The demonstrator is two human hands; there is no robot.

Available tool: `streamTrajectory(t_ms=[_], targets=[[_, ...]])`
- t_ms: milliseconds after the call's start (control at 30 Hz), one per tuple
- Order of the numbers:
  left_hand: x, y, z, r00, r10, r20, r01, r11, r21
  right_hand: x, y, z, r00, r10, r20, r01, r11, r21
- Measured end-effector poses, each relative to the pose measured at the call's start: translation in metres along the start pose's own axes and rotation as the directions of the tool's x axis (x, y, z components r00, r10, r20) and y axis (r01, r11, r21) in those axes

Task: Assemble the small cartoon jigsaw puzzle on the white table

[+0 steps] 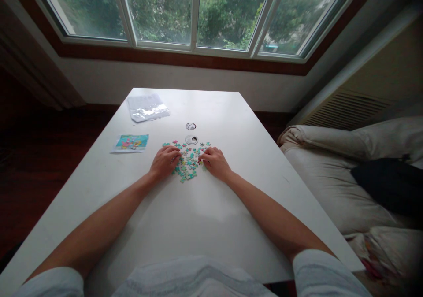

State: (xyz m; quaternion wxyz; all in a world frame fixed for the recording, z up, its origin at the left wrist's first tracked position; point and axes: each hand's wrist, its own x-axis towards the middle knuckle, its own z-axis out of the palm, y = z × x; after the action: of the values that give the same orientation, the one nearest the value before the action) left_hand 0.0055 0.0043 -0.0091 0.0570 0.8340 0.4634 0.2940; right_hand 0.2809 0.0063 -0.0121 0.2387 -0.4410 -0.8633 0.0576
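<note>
A heap of small teal, pink and white jigsaw pieces point(188, 161) lies in the middle of the white table point(211, 217). My left hand point(164, 160) rests on the left edge of the heap, fingers curled down onto the pieces. On the right edge sits my right hand point(214, 160), its fingertips pinched together on pieces. What each pinch holds is too small to make out.
A colourful cartoon picture card point(131, 142) lies to the left of the heap. A clear plastic bag point(147, 107) is at the far left of the table. Two small round lids point(191, 139) sit just beyond the pieces. A cushioned sofa point(337, 173) stands to the right.
</note>
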Motion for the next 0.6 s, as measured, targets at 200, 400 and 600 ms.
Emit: streamTrajectory(t_ms=[200,400,600], targets=[[-0.0004,-0.0017,0.0003,1.0,-0.006,-0.003,0.006,1.0,0.004,-0.0014,-0.0024,-0.0013,0.997,0.051,-0.057,-0.051,0.999,0.005],[0.0,0.0001,-0.0002,0.998,0.06,0.037,-0.059,0.998,-0.015,-0.0003,-0.0041,-0.0009,1.0,0.012,-0.014,-0.012,1.0,-0.004],[0.0006,0.0063,-0.0026,0.987,0.129,0.095,-0.126,0.991,-0.037,-0.0003,-0.0018,0.0008,1.0,-0.013,0.004,0.013,0.999,0.032]])
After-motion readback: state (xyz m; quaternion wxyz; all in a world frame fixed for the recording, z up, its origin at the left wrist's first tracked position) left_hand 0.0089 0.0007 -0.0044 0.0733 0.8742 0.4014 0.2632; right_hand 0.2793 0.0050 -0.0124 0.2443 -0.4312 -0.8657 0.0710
